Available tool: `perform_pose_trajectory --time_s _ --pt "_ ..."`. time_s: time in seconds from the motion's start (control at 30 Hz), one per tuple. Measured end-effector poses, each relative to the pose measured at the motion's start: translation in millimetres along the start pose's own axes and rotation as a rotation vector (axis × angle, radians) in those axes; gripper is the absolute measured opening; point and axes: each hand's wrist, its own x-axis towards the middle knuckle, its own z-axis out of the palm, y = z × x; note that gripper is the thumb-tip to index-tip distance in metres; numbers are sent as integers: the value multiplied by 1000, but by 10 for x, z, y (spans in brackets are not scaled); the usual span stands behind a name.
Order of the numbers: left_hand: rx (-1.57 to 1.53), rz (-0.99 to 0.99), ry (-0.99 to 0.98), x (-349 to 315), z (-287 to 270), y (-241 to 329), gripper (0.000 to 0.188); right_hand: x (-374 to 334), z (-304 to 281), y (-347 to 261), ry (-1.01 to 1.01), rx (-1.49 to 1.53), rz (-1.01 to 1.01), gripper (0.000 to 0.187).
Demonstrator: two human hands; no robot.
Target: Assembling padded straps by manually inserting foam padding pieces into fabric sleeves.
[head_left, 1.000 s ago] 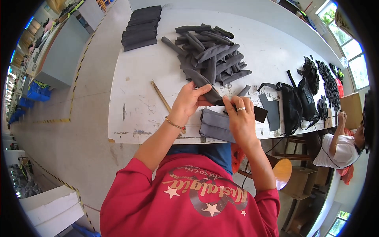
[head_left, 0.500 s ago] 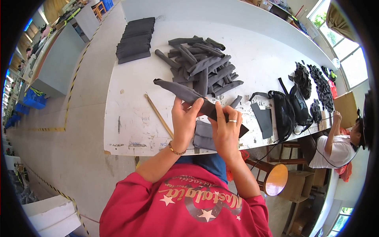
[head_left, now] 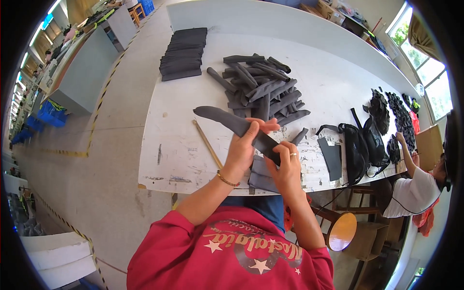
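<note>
A long dark grey fabric tube (head_left: 220, 117) lies slantwise above the table's front edge, its far-left end drooping in the air. My left hand (head_left: 243, 146) grips it about the middle, thumb on top, with some fingers stretched out behind. At the tube's near-right end my right hand (head_left: 286, 166) is closed on a darker, flatter part; I cannot tell whether this is a separate strip. Beneath my hands, a stack of flat grey fabric pieces (head_left: 261, 175) lies partly hidden on the table. To its left is a thin wooden stick (head_left: 207, 142).
A heap of grey fabric tubes (head_left: 270, 92) lies beyond my hands, and a neat stack of dark pieces (head_left: 182, 54) sits far left. Black bags (head_left: 355, 150) and flat dark panels (head_left: 330, 158) are at right. Another person (head_left: 415, 191) sits at the table's right end, near a stool (head_left: 341, 232).
The black end sticking out past my right hand no longer shows. My right hand has shifted along the tube's near end, and my left fingers have stretched out. The whole view has shifted slightly.
</note>
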Motion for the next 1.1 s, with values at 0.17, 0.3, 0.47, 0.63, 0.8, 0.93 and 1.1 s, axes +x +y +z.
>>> perform_pose_trajectory --time_s 0.17,0.3,0.47,0.63,0.8,0.93,1.1 --pt "-174 -110 -54 -129 68 -223 20 115 37 -21 -2 54 -141 32" --pt "-146 -155 72 -55 -28 -58 17 24 -137 17 -107 44 -18 31" --pt "-250 -151 26 -156 104 -320 17 104 -58 46 -70 114 -145 27" --pt "-211 -189 97 -124 58 -220 21 -2 -77 127 -108 147 -32 23" --pt "-175 64 182 27 211 70 26 57 -262 195 -39 136 -164 22" --pt "-131 105 88 -80 364 29 27 119 -326 137 20 161 -211 23" --pt "-167 87 70 -156 410 -17 26 127 -276 51 47 204 -197 22"
